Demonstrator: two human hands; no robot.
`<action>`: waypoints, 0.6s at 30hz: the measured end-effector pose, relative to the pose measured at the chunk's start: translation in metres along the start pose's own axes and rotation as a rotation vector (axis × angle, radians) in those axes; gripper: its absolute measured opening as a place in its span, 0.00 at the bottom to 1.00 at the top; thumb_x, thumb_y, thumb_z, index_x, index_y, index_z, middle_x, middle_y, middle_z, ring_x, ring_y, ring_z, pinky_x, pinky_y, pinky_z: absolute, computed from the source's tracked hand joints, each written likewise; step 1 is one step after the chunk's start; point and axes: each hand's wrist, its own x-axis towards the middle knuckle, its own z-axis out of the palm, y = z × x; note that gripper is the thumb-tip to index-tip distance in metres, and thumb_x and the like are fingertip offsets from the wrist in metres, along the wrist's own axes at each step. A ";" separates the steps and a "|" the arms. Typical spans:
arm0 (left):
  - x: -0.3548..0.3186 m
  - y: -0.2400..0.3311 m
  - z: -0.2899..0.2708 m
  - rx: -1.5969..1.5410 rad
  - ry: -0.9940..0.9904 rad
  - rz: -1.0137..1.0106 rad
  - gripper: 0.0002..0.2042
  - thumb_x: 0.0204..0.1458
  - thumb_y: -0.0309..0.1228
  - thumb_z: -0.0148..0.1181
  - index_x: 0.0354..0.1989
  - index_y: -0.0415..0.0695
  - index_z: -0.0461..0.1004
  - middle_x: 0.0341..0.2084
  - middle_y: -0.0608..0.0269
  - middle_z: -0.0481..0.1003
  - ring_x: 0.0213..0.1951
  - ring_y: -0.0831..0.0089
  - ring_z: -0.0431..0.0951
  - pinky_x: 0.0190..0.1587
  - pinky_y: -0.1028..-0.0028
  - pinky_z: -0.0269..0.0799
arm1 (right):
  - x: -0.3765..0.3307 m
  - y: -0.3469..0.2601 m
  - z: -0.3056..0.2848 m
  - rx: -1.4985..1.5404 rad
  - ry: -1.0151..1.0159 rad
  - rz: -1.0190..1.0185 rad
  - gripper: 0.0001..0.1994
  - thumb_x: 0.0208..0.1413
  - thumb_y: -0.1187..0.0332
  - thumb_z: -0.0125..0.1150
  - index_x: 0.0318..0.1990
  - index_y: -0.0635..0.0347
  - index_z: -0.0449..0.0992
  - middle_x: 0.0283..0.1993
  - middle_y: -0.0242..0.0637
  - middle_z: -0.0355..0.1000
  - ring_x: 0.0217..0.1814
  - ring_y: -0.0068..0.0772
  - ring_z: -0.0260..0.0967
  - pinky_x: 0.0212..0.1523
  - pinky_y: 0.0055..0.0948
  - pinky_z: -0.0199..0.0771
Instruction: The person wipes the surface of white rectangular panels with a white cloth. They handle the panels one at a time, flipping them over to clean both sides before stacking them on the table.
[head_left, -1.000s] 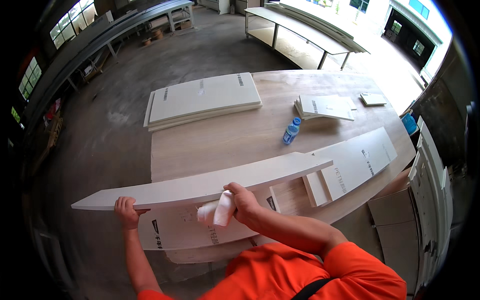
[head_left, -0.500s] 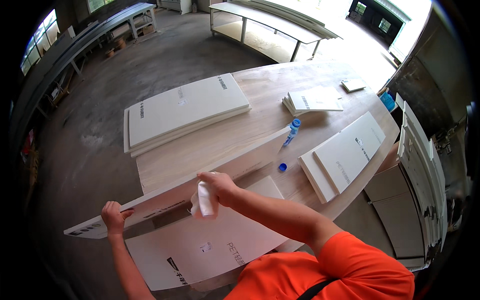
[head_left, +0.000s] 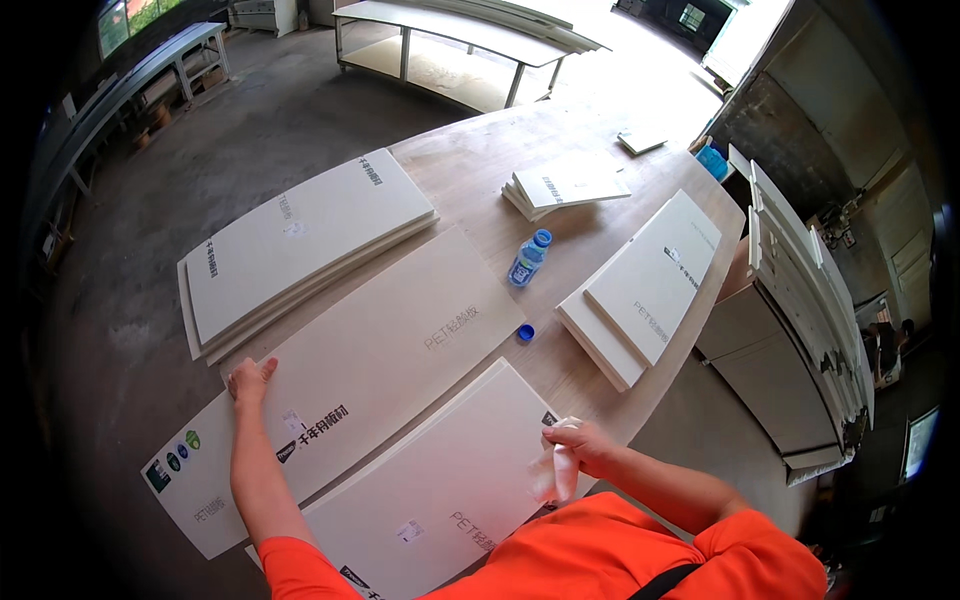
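A long white panel with printed markings lies flat across the wooden table. At its far left edge my left hand grips the rim, fingers curled over it and thumb on top. My right hand is closed round a crumpled white cloth, held over the right end of the nearer white panels, which lie close to my body. Just beyond the long panel stands a clear plastic bottle with a blue neck. Its blue cap lies on the table beside the panel's right corner.
Stacked white panels lie at the far left and the right of the table. Smaller boards sit at the back. More panels lean upright beyond the right edge. Another workbench stands behind.
The long panel, tilted up on edge before, now lies flat. My right hand with the cloth has moved right and nearer my body. My left hand stays at the panel's edge. The view has shifted.
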 end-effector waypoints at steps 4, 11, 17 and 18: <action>-0.002 0.012 0.024 0.006 0.246 0.250 0.25 0.51 0.53 0.70 0.38 0.40 0.78 0.41 0.51 0.78 0.47 0.47 0.77 0.54 0.52 0.71 | -0.034 0.000 -0.037 0.115 0.090 -0.003 0.14 0.56 0.64 0.75 0.44 0.60 0.79 0.42 0.35 0.76 0.43 0.33 0.75 0.46 0.37 0.78; -0.161 0.223 -0.002 -0.935 -0.304 0.518 0.14 0.57 0.33 0.69 0.46 0.37 0.78 0.44 0.55 0.80 0.49 0.65 0.79 0.54 0.66 0.73 | -0.069 0.001 -0.091 0.219 0.000 -0.153 0.13 0.59 0.66 0.72 0.49 0.59 0.78 0.46 0.34 0.78 0.46 0.32 0.77 0.45 0.35 0.80; -0.396 0.377 0.006 -1.759 -1.487 0.352 0.53 0.47 0.44 0.79 0.76 0.38 0.50 0.66 0.47 0.66 0.66 0.60 0.70 0.68 0.59 0.65 | -0.080 -0.040 -0.137 0.113 -0.383 -0.367 0.17 0.62 0.71 0.67 0.57 0.64 0.76 0.53 0.37 0.78 0.58 0.32 0.73 0.62 0.36 0.71; -0.419 0.400 0.008 -1.756 -1.610 0.302 0.50 0.48 0.43 0.79 0.75 0.37 0.53 0.65 0.48 0.68 0.65 0.61 0.71 0.67 0.59 0.66 | -0.088 -0.055 -0.148 0.072 -0.378 -0.387 0.17 0.62 0.72 0.67 0.57 0.65 0.76 0.53 0.38 0.78 0.59 0.32 0.73 0.62 0.36 0.71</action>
